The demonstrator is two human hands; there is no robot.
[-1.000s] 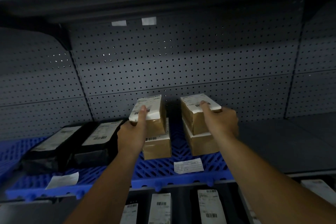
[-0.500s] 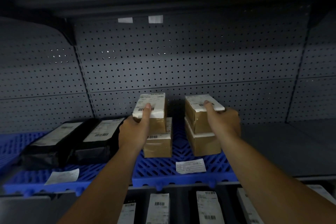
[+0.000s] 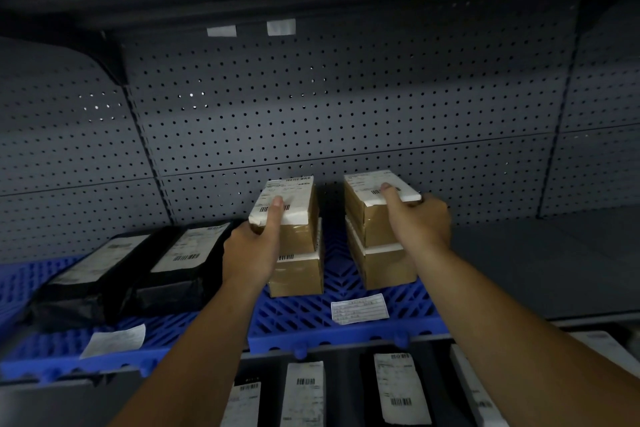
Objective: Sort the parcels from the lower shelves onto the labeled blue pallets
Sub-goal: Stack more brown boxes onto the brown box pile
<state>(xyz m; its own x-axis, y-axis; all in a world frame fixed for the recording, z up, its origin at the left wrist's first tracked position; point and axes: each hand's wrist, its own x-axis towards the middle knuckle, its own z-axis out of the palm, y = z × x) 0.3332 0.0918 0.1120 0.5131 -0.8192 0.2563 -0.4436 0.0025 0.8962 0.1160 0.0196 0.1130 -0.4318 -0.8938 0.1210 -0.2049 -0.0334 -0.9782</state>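
Two brown parcels, each topping a two-high stack on the right blue pallet (image 3: 346,329), are gripped, the left hand (image 3: 251,250) clamping the left top parcel (image 3: 289,215), the right hand (image 3: 419,222) the right top parcel (image 3: 369,208), beside black parcels (image 3: 138,270).

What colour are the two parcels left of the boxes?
Black wrapping with white labels, clearest in the head view.
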